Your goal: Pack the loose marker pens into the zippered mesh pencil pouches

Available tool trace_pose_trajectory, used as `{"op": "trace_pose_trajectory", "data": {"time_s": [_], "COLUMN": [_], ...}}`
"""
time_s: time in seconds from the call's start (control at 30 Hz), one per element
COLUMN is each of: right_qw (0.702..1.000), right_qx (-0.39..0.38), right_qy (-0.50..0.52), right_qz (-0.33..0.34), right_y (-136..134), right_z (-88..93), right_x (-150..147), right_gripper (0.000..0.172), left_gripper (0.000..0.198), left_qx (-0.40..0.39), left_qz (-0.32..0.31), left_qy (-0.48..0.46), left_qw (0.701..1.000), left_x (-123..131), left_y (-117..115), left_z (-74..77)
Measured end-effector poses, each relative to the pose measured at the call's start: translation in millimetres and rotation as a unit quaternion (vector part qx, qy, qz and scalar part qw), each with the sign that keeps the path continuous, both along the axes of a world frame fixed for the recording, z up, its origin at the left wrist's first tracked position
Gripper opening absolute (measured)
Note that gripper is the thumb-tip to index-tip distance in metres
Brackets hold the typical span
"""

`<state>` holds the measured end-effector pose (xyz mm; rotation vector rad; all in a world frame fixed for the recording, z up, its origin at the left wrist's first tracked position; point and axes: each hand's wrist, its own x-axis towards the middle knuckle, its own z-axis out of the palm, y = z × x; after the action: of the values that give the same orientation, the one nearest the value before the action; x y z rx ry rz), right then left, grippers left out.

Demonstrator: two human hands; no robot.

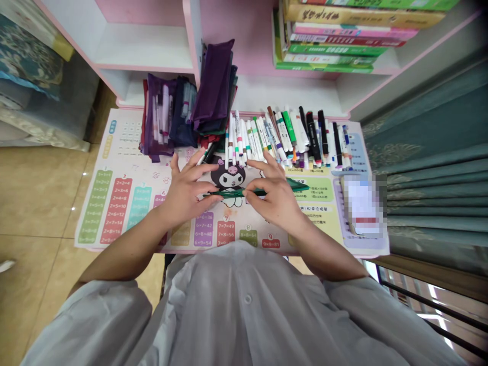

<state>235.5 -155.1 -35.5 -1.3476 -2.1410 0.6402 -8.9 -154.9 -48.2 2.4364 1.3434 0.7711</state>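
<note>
Markers [290,128] just beyond the green pouch [233,193]

Sits on the wearer's head, roughly over the near edge of the surface [237,245]. Faces forward and steeply down, close enough to fill much of the view with the surface and the hands [186,188] above it. Reaches beyond its far edge to a shelf [141,50], left of it to the floor [34,188], right of it to a curtain [427,168].

Books [343,38] stacked on shelf [388,61]; teal-grey curtain [430,152] right.
</note>
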Motion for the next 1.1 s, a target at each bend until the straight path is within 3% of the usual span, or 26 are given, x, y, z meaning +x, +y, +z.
{"op": "trace_pose_trajectory", "data": {"time_s": [1.1], "right_qw": [1.0], "right_qx": [-0.005], "right_qy": [0.005], "right_qz": [-0.009], "right_y": [2.5], "right_z": [-1.7], "right_x": [4.0], "right_gripper": [0.021], "left_gripper": [0.03], "left_qx": [0.011], "left_qz": [0.007], "left_qy": [0.012], "left_qw": [1.0], "left_x": [-15.9], "left_y": [6.1], "left_z": [2.6]}}
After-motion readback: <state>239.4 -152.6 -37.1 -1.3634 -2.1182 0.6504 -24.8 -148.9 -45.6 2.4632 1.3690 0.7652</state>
